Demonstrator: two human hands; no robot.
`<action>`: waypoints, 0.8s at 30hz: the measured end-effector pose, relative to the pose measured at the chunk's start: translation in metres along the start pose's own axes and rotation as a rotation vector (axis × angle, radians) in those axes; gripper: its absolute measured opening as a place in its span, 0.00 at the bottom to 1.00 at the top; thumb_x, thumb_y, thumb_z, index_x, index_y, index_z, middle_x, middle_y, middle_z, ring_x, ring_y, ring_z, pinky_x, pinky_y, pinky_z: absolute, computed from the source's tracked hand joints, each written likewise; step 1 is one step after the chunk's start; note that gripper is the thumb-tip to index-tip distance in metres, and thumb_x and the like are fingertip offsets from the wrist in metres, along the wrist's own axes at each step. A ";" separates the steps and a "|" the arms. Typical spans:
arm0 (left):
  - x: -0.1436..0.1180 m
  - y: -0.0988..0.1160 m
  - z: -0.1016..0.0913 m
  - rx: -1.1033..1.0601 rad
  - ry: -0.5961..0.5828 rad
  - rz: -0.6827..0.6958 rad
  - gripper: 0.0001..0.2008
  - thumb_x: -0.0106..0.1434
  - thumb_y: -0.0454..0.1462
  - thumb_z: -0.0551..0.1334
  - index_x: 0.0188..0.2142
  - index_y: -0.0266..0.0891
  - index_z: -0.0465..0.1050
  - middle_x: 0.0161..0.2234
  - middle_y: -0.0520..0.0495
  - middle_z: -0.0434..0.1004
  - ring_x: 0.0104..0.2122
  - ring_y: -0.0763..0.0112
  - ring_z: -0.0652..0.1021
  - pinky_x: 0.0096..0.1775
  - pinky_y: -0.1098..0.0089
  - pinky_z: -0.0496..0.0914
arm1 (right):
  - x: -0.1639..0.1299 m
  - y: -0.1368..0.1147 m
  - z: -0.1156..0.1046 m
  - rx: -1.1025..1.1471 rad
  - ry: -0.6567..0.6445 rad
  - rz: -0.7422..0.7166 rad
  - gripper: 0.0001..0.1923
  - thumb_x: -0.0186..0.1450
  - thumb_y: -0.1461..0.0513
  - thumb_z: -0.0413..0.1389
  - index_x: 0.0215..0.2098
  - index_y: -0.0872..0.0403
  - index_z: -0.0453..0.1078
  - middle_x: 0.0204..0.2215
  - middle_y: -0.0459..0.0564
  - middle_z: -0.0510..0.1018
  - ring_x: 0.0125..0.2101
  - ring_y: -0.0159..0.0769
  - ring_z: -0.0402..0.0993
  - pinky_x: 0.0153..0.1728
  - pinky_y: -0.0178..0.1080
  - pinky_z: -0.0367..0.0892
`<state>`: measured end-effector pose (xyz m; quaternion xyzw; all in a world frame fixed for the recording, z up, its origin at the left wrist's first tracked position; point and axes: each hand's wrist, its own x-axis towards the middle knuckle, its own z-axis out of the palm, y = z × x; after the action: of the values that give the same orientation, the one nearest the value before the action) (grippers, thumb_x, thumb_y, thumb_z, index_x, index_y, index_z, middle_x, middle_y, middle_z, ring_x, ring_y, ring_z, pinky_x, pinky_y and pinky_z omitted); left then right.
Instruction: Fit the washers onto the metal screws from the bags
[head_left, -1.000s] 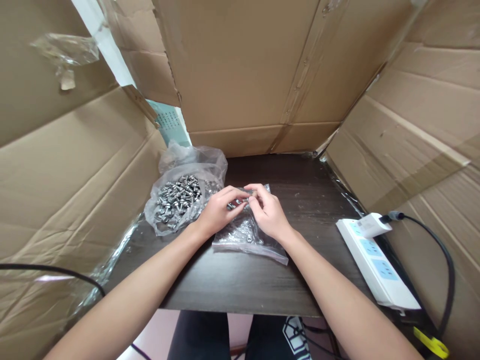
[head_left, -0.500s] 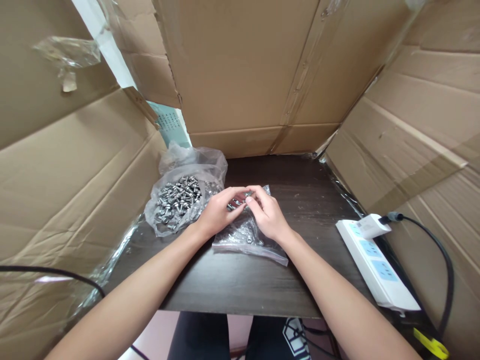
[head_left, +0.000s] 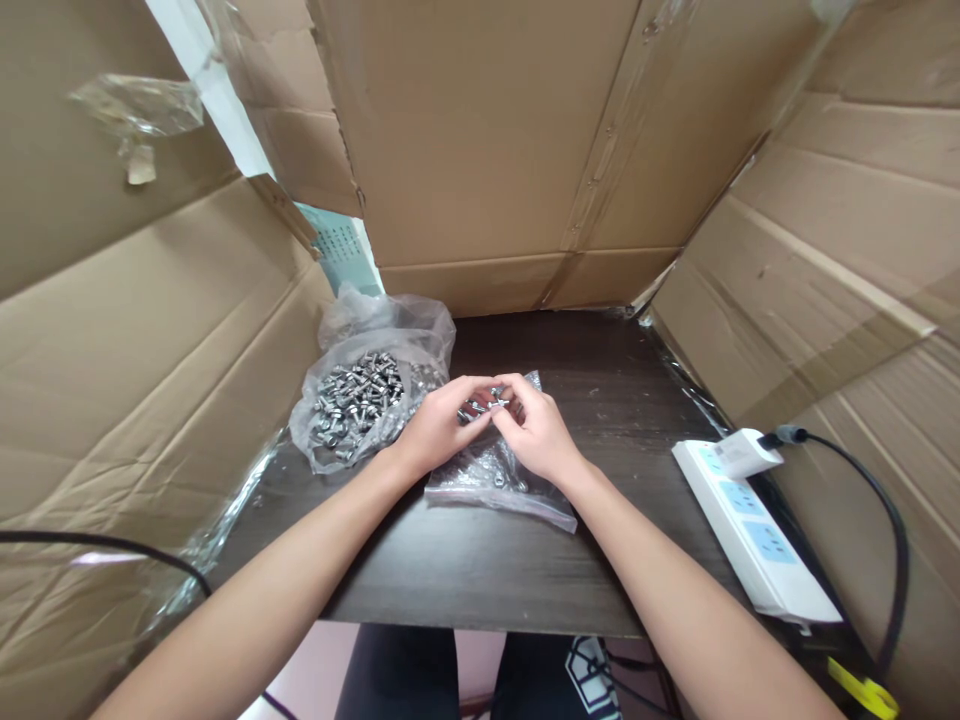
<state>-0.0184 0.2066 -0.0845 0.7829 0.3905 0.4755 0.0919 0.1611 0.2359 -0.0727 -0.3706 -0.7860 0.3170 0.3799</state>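
More bolts [head_left: 497, 404] show than before between left hand [head_left: 435, 420] and right hand [head_left: 538, 428], fingers [head_left: 474, 383] curled, their grip unclear.

Left hand [head_left: 437, 425] and right hand [head_left: 538, 430] curled over a clear zip bag [head_left: 472, 475], fingertips close together. Small metal screws [head_left: 477, 407] show between them; exact grip unclear. Open plastic bag full of screws [head_left: 356, 400] just beside the left hand. All on a dark wood-look table [head_left: 480, 580], cardboard walls [head_left: 487, 130] around. White power strip [head_left: 757, 530] at the right edge, adapter [head_left: 746, 452] plugged in, black cable [head_left: 896, 500] attached.
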 end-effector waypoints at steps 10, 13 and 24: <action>0.001 -0.002 -0.002 0.032 0.025 0.056 0.06 0.68 0.32 0.65 0.45 0.36 0.77 0.40 0.45 0.81 0.36 0.72 0.81 0.40 0.72 0.78 | 0.001 0.004 0.000 0.041 -0.009 -0.034 0.18 0.66 0.64 0.50 0.53 0.53 0.68 0.36 0.48 0.76 0.32 0.36 0.72 0.36 0.39 0.67; 0.000 -0.002 -0.002 0.044 0.017 0.039 0.05 0.68 0.32 0.65 0.44 0.36 0.76 0.40 0.45 0.81 0.36 0.72 0.81 0.39 0.72 0.78 | 0.001 0.003 -0.001 0.053 -0.021 -0.024 0.16 0.69 0.62 0.48 0.54 0.53 0.68 0.31 0.46 0.73 0.30 0.36 0.71 0.36 0.40 0.66; 0.000 -0.002 -0.001 0.044 -0.001 0.032 0.05 0.68 0.32 0.65 0.44 0.37 0.77 0.40 0.45 0.82 0.36 0.71 0.81 0.40 0.71 0.78 | 0.000 0.000 -0.002 0.044 0.016 0.009 0.15 0.72 0.59 0.47 0.52 0.54 0.69 0.28 0.46 0.73 0.29 0.36 0.71 0.35 0.40 0.65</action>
<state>-0.0207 0.2076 -0.0848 0.7911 0.3882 0.4679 0.0669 0.1626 0.2363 -0.0718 -0.3682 -0.7740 0.3330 0.3930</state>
